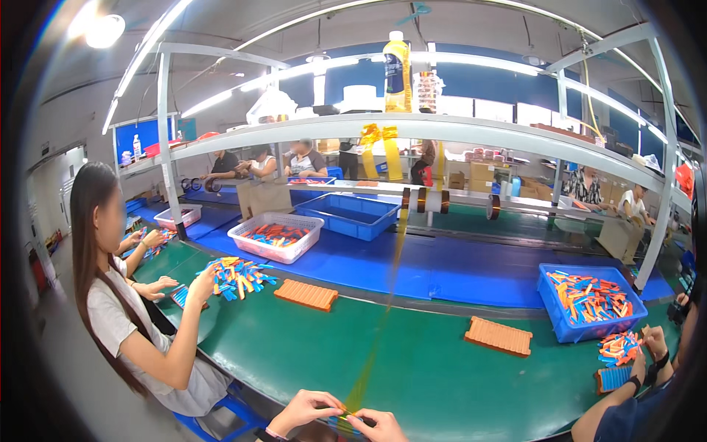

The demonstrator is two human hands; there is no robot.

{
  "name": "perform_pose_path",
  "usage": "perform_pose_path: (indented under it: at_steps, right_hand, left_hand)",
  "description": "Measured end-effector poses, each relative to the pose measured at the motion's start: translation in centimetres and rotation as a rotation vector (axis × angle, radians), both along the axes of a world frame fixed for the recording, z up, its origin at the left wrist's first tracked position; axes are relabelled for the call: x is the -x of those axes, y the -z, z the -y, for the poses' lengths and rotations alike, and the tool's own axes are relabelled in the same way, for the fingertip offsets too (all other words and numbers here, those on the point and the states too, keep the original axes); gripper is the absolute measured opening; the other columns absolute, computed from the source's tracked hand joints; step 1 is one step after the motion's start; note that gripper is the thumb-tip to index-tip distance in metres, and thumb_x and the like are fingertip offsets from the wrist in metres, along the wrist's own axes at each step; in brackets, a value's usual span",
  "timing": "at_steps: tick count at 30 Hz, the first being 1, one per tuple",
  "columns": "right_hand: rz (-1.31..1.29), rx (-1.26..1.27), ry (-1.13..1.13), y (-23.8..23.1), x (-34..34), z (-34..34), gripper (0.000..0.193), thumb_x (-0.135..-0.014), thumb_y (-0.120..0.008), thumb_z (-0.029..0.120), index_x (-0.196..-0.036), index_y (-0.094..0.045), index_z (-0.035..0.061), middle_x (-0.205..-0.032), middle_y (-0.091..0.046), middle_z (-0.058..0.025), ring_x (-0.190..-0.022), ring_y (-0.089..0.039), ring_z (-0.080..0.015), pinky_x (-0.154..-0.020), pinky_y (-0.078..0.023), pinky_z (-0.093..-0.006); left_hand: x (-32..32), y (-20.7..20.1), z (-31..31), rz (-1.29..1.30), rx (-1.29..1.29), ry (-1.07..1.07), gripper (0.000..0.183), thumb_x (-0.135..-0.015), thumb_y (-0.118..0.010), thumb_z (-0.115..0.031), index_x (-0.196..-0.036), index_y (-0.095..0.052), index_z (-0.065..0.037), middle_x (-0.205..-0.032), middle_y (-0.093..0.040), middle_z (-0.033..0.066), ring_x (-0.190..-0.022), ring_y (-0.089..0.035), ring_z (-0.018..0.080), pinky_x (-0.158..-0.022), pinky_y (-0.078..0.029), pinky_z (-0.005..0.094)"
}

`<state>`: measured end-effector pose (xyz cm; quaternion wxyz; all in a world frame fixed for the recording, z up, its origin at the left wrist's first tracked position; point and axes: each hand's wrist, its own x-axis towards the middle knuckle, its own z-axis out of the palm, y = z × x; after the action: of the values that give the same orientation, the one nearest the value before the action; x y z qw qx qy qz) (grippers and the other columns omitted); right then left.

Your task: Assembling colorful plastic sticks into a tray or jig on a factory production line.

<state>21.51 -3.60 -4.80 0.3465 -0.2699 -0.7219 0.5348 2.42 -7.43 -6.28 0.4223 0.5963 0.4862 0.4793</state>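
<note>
At the lower edge my left hand (305, 412) and my right hand (378, 426) are close together, both with fingers pinched. Between them is the lower end of a long, see-through yellow tape (379, 324). It runs up from my fingertips to a spool (427, 200) on the bar across the bench. Something small and blue-green shows just under my fingers, mostly hidden by them. Beyond my hands, two orange ridged trays (306, 295) (498, 336) lie on the green tabletop (412, 368).
To my left a co-worker (140, 309) handles a pile of blue and orange strips (238, 277). Another person's hands (648, 350) work at the right, beside a blue crate (589, 303) of strips. A white basket (275, 237) and an overhead shelf (442, 127) stand further back.
</note>
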Motion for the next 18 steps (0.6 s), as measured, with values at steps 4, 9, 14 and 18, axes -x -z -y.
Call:
perform_pose_path:
  at_steps: [4, 9, 14, 18]
  right_hand:
    - [-0.034, 0.048, -0.015, -0.2, -0.2, 0.3, 0.019, -0.079, -0.056, 0.017, -0.082, -0.059, -0.0014, -0.067, -0.058, -0.0078, -0.060, -0.050, -0.0095, -0.056, -0.041, -0.0242]
    - [-0.024, 0.064, 0.014, 0.3, -0.1, 0.3, 0.018, -0.079, -0.056, 0.016, -0.081, -0.059, -0.0024, -0.065, -0.058, -0.0055, -0.059, -0.048, -0.0085, -0.054, -0.041, -0.0239]
    - [-0.007, 0.059, 0.017, -0.7, -0.1, 0.6, 0.016, -0.079, -0.057, 0.014, -0.081, -0.059, -0.0021, -0.064, -0.056, -0.0021, -0.058, -0.047, -0.0069, -0.052, -0.039, -0.0223]
    - [-0.035, 0.052, 0.026, -0.1, 0.1, 0.5, 0.016, -0.079, -0.058, 0.015, -0.081, -0.059, -0.0008, -0.066, -0.055, 0.0003, -0.061, -0.047, -0.0050, -0.051, -0.039, -0.0210]
  left_hand:
    - [-0.2, -0.2, 0.1, -0.047, -0.024, -0.002, 0.009, -0.075, -0.061, -0.006, -0.079, -0.063, 0.002, -0.083, -0.062, 0.0073, -0.076, -0.057, 0.0114, -0.070, -0.045, 0.0232]
    - [-0.5, -0.3, 0.2, 0.016, -0.036, 0.017, 0.010, -0.076, -0.061, -0.007, -0.077, -0.062, 0.003, -0.084, -0.061, 0.0073, -0.076, -0.056, 0.0105, -0.069, -0.045, 0.0227]
    - [0.0, 0.2, 0.0, 0.044, -0.030, 0.058, 0.011, -0.077, -0.061, -0.008, -0.075, -0.060, 0.003, -0.083, -0.061, 0.0072, -0.074, -0.056, 0.0098, -0.066, -0.045, 0.0218]
    - [0.0, 0.4, -0.2, 0.094, -0.010, 0.100, 0.011, -0.077, -0.061, -0.007, -0.074, -0.060, 0.003, -0.082, -0.061, 0.0072, -0.074, -0.055, 0.0090, -0.066, -0.045, 0.0215]
